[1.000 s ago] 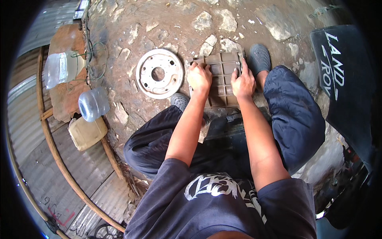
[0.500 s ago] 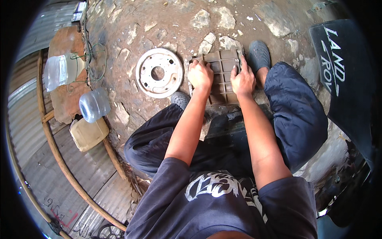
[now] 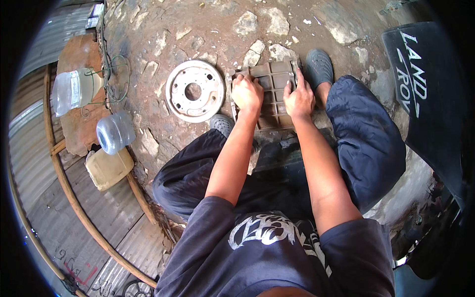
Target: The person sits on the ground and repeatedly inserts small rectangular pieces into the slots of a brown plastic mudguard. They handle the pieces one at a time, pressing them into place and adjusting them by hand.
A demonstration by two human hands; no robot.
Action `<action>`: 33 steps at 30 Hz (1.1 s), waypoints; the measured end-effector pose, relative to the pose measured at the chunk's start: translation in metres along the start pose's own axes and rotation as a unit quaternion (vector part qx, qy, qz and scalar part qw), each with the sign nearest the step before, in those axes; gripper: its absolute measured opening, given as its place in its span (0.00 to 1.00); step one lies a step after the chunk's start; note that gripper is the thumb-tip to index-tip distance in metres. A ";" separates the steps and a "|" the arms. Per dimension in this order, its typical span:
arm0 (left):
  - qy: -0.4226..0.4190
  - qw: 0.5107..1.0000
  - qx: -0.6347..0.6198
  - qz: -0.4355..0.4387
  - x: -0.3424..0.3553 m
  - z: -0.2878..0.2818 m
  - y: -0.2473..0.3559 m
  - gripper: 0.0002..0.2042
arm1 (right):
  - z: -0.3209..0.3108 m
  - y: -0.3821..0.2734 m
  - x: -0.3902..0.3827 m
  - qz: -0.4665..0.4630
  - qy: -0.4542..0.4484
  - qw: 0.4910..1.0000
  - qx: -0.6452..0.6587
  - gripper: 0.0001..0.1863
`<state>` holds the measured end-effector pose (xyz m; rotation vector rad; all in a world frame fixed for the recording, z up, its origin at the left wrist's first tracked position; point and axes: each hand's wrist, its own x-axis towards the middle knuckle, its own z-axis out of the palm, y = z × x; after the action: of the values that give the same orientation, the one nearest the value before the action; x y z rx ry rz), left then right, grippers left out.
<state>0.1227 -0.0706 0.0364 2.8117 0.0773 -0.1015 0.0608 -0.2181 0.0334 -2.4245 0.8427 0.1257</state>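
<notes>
A brown, box-like part with a ribbed grid face (image 3: 271,94) rests on the ground in front of me, between my feet. My left hand (image 3: 248,95) is closed over its left edge, the knuckles up and the fingertips hidden. Along the opposite edge, my right hand (image 3: 300,100) grips the rim, with the thumb on the near side and the index finger stretched up along it. Just left of the part lies a round whitish metal wheel disc (image 3: 213,94) with a hole in its middle; neither hand touches it.
Stones (image 3: 278,21) stud the dirt floor. At left are a clear water jug (image 3: 116,132), a yellowish jerrycan (image 3: 109,168) and a translucent container (image 3: 68,92) by corrugated sheets. A dark lettered panel (image 3: 420,99) stands at right. My shoe (image 3: 319,67) is beside the part.
The whole view has shifted slightly, so everything sits a little farther left. Both hands stay on the ribbed part with nearly the same hold.
</notes>
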 end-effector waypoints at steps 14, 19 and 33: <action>0.028 0.990 -0.056 0.128 0.002 0.006 -0.024 0.06 | 0.001 0.002 0.001 -0.007 0.020 1.000 0.005 0.31; -0.041 0.973 -0.081 0.213 0.007 -0.006 -0.031 0.04 | 0.001 0.001 0.002 -0.009 0.011 1.000 -0.003 0.32; -0.058 0.975 -0.074 0.201 0.005 -0.004 -0.036 0.07 | -0.002 0.000 0.000 0.003 -0.003 1.000 0.005 0.33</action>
<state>0.1259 -0.0348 0.0277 2.6066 -0.4892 -0.1562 0.0604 -0.2194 0.0355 -2.4109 0.8466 0.1298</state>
